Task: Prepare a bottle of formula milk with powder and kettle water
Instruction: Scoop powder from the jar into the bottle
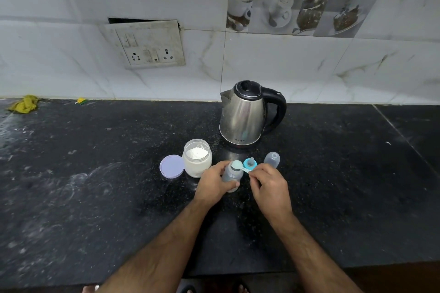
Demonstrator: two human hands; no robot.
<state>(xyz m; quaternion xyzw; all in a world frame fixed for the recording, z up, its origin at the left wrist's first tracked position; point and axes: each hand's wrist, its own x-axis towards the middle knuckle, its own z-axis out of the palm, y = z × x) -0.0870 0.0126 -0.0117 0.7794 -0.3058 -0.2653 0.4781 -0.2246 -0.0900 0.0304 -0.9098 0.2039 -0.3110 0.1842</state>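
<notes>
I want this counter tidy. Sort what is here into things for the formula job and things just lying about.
For the job: bottle in the left hand, scoop in the right hand, powder jar, jar lid, kettle, teat ring, bottle cap.

Lying about: yellow cloth, small yellow-green scrap by the wall.

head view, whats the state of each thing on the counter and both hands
Steel electric kettle: upright, lid shut.
Clear plastic powder jar: open, white powder inside.
Round lilac jar lid: off, flat beside the jar.
Clear baby bottle: uncapped, upright, gripped by left hand.
Pale green scoop: over the bottle mouth, held by right hand.
Blue teat ring: off, on the counter.
Clear bottle cap: off.
</notes>
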